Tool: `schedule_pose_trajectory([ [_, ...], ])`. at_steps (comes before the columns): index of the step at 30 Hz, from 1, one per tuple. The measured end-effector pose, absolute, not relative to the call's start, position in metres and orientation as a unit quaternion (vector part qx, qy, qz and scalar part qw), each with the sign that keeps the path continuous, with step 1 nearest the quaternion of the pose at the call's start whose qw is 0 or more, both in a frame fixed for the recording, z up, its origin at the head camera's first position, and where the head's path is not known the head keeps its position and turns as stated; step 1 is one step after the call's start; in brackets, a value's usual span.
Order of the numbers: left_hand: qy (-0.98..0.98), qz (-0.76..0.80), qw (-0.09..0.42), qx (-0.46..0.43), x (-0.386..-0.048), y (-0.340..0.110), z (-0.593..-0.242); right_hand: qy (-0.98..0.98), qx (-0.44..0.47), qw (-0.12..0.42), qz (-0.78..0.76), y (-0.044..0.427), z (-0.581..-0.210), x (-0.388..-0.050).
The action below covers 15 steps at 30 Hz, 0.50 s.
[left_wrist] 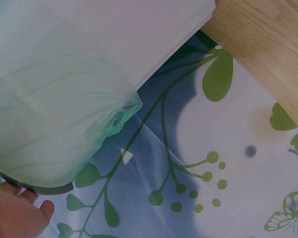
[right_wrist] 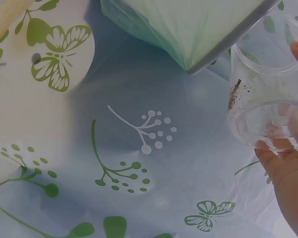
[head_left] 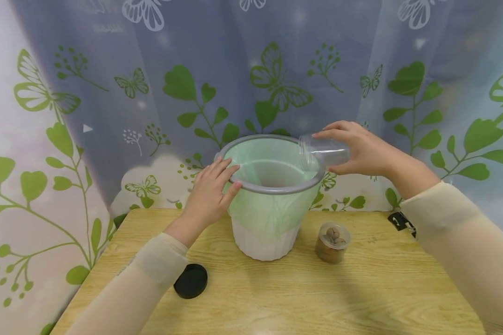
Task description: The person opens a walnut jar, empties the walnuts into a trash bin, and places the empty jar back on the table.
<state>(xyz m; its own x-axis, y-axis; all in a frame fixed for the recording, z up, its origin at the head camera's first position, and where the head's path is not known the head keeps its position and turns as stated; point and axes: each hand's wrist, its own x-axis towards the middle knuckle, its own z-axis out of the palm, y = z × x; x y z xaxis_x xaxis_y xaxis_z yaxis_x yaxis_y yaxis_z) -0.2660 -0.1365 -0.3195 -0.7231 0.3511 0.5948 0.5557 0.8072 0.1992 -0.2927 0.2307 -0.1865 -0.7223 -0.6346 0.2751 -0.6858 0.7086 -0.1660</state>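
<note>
My right hand (head_left: 358,149) grips a clear plastic jar (head_left: 324,152), tipped on its side, its mouth over the right rim of a trash can (head_left: 268,244). Brown crumbs cling inside the jar (right_wrist: 268,94) in the right wrist view. The can is white, with a grey rim ring and a pale green bag (head_left: 272,214) folded over its outside. On the can's left rim rests my left hand (head_left: 209,188), its fingers fairly straight across the edge. The can's bottom inside is not clearly visible.
Right of the can, a small clear tub (head_left: 332,244) holds brown, walnut-like things. A black round lid (head_left: 191,281) lies on the wooden table (head_left: 268,298) near my left forearm. Behind hangs a leaf-and-butterfly patterned curtain (head_left: 218,51).
</note>
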Motion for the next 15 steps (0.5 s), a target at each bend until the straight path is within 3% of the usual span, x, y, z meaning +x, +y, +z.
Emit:
schedule_pose_trajectory([
  [8,-0.909,-0.185,0.277,-0.249,-0.2658,-0.1368,-0.3198,-0.914,0.374,0.101,0.119,0.2264,-0.1817,-0.2929],
  [15,-0.91,-0.187,0.273,-0.249,-0.2658,-0.1369,-0.3201,-0.891,0.397,0.162,0.15,0.2212,-0.1779,-0.292],
])
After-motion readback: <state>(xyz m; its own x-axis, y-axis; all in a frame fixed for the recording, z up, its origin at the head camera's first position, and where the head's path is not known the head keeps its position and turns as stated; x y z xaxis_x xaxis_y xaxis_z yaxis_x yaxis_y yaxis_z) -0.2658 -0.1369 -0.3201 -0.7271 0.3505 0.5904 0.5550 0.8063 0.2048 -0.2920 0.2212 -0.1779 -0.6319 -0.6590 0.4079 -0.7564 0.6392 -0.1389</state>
